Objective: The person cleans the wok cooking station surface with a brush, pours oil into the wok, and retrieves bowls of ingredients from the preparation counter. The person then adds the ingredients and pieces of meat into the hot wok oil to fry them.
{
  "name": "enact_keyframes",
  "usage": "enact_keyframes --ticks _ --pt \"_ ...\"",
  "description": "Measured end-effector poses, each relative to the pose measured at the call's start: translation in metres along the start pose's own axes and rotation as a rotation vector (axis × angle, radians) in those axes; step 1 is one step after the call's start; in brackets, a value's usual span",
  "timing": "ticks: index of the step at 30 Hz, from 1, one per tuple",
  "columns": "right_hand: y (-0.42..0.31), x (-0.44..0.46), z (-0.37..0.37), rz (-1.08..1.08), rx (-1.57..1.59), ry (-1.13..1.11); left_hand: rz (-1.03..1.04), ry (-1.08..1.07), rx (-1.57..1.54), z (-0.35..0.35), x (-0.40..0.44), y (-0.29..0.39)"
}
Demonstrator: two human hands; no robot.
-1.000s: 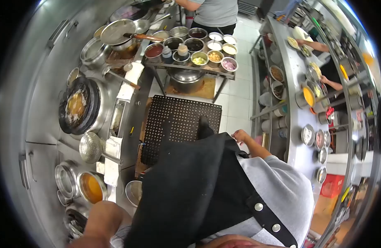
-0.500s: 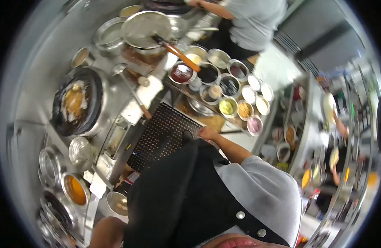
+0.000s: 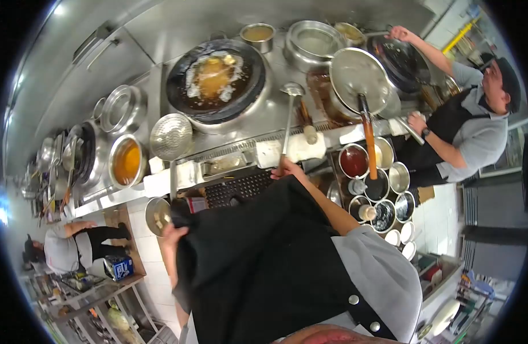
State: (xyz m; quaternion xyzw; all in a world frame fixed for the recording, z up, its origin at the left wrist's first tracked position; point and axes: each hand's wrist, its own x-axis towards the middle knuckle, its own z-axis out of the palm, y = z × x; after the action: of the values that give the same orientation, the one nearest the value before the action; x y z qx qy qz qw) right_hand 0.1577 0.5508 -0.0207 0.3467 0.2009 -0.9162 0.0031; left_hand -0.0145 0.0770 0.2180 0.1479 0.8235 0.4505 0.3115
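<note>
My right hand [image 3: 289,169] is closed at the lower end of the handle of a ladle [image 3: 292,89], whose bowl rests on the steel counter. My left hand [image 3: 173,236] is low at the left, its fingers curled at the edge of my black apron [image 3: 241,246]; the cloth bunches up there. Just above that hand ends the handle of a perforated skimmer [image 3: 171,136]. A metal bowl [image 3: 157,217] with pale pieces inside stands beside my left hand. Ahead, a wok [image 3: 215,80] holds oil with golden food and white froth.
A pot of orange liquid [image 3: 126,161] stands at the left. Several sauce pots [image 3: 354,161] fill the right side, under a strainer [image 3: 360,80] with a wooden handle. One co-worker [image 3: 464,120] works at the right; another person [image 3: 75,246] is at the far left.
My view has swung left, toward the wok. My right hand has gone from beside the apron to the ladle's handle. My left hand has come up into view at the apron's edge.
</note>
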Motion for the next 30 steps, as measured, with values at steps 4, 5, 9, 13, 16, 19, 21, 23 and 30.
enact_keyframes --ticks 4,5,9,13,16,19,21,23,30 --pt "-0.061 -0.033 0.045 -0.319 -0.351 0.295 -0.099 0.015 0.694 0.045 -0.025 -0.138" --pt "-0.077 -0.026 0.047 -0.399 -0.428 0.288 -0.383 0.027 0.842 0.048 -0.028 -0.274" --pt "-0.088 -0.048 0.073 -0.539 -0.528 0.324 -0.155 0.054 0.688 0.0 0.014 -0.125" --pt "-0.062 -0.1 0.098 -0.537 -0.771 0.36 0.156 0.064 0.413 -0.025 0.129 0.018" --pt "-0.087 -0.12 0.1 -0.843 -1.263 0.515 0.743 0.135 0.406 0.001 0.195 0.084" --pt "-0.1 -0.175 0.173 -0.815 -1.734 0.587 1.084 0.177 0.525 0.047 0.264 0.108" --pt "-0.091 -0.196 0.227 -0.777 -1.943 0.617 0.823 0.047 0.785 0.085 0.304 0.104" --pt "-0.092 -0.199 0.245 -0.678 -2.101 0.648 0.767 0.016 0.749 0.089 0.295 0.119" --pt "-0.096 -0.122 0.263 -0.659 -2.113 0.508 0.767 -0.333 0.289 0.086 0.24 0.056"
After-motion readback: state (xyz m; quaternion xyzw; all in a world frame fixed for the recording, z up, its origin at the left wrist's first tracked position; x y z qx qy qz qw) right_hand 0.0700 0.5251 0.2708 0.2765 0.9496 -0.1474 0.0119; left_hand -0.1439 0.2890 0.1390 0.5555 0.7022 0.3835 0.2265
